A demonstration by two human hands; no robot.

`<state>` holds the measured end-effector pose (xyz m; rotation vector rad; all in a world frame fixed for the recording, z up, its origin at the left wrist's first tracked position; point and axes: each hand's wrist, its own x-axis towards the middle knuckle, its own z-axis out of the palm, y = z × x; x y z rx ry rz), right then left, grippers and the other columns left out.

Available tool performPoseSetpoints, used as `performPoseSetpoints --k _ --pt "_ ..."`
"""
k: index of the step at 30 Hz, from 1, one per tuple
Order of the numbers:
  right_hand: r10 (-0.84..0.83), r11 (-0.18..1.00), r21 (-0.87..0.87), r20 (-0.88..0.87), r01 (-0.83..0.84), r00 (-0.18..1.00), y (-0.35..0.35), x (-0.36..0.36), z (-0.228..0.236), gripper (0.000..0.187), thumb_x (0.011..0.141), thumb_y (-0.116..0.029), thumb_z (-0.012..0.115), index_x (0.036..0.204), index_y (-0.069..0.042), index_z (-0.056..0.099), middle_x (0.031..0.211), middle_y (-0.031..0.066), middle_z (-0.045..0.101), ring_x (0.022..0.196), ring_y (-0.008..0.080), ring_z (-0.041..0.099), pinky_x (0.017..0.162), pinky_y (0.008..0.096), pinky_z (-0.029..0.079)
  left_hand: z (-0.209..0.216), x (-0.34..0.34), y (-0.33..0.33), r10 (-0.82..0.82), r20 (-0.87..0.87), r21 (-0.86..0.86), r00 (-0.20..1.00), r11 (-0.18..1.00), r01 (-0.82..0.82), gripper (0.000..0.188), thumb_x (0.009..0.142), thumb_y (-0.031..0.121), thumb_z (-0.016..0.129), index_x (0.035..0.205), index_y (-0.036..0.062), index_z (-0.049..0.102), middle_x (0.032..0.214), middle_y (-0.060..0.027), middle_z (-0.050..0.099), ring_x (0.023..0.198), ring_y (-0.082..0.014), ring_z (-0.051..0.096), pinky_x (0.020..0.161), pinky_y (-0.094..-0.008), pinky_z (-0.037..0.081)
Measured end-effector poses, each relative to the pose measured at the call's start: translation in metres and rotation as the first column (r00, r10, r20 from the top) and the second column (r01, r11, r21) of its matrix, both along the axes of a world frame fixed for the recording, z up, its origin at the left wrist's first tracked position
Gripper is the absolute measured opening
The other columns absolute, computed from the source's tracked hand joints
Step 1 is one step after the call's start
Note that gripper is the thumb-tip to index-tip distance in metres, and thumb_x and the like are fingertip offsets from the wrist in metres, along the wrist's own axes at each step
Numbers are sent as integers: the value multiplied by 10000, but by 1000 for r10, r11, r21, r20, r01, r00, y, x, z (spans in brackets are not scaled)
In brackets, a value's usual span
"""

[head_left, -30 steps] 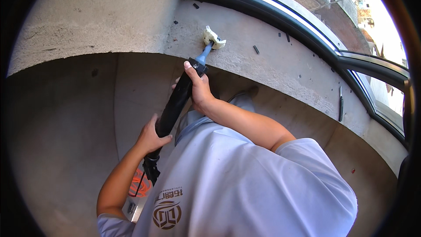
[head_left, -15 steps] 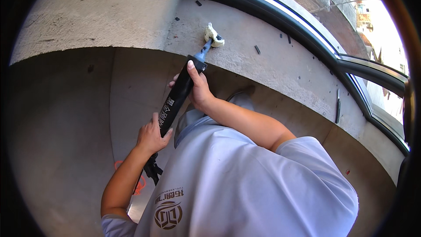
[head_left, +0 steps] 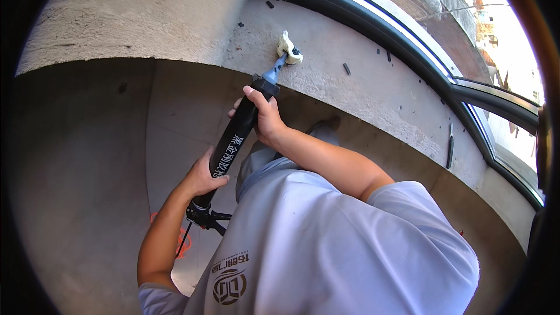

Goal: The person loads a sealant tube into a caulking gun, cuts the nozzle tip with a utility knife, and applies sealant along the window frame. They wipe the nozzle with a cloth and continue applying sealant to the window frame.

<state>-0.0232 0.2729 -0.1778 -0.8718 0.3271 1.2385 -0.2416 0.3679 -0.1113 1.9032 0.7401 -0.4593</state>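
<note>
A long black caulking gun (head_left: 232, 137) slants across the front of my body, its nozzle end up and away. My right hand (head_left: 265, 115) is closed round the barrel just behind the front cap, thumb on top. Lower down, my left hand (head_left: 204, 176) grips the barrel near its rear, above the black handle and trigger (head_left: 205, 216). A blue-grey nozzle (head_left: 274, 71) sticks out of the cap over the sill. The nozzle's tip meets a crumpled off-white wad (head_left: 286, 44) with dark smears; whether it presses into it, I cannot tell.
The concrete sill (head_left: 326, 81) runs under a dark window frame (head_left: 361, 14). Small black strips (head_left: 346, 69) lie scattered on it. A utility knife (head_left: 450, 147) rests farther right. A rough wall (head_left: 140, 11) stands at the left. Something orange (head_left: 184, 244) is on the floor.
My left hand has wrapped more fully round the barrel, and the gun has turned a little, showing more of its handle. My right thumb has slid slightly back. The nozzle stays at the wad.
</note>
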Motion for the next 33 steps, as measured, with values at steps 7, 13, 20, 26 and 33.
performPoseSetpoints --k 7,13,20,26,33 --pt "47 959 285 -149 -2 988 -3 0 -28 361 930 -375 685 1111 -78 587 970 146 689 1047 360 694 1071 537 502 -10 -4 -26 -1 -272 334 962 938 96 648 828 293 810 1289 15 449 1069 -286 690 979 -492 685 832 -553 561" --pt "38 949 314 -200 27 979 -8 -1 -28 417 927 -380 654 1171 -49 583 1075 184 679 1104 395 664 1118 552 471 -23 -16 -38 -95 -150 657 984 735 171 803 851 255 827 1474 9 384 1169 -257 646 989 -447 690 850 -505 576" --pt "65 947 322 -220 10 973 -7 -3 -18 483 927 -401 631 1219 -23 563 1112 207 679 1148 411 658 1109 576 478 -5 -14 -35 -75 -261 656 962 717 234 937 796 215 873 1549 34 345 1207 -219 600 1039 -398 690 854 -488 592" --pt "83 930 368 -232 9 969 -11 -5 -13 474 936 -414 644 1208 -33 568 1113 182 691 1156 380 661 1123 534 469 12 -15 -36 -89 -253 655 963 717 239 930 783 191 869 1544 37 358 1202 -220 610 1030 -405 691 849 -491 592" --pt "71 928 372 -242 25 968 -9 -12 -4 522 943 -450 646 1212 -8 580 1130 211 696 1178 399 658 1140 554 461 38 -17 -28 -110 -231 654 967 718 238 911 766 165 861 1526 36 376 1162 -215 627 989 -417 698 846 -498 587"
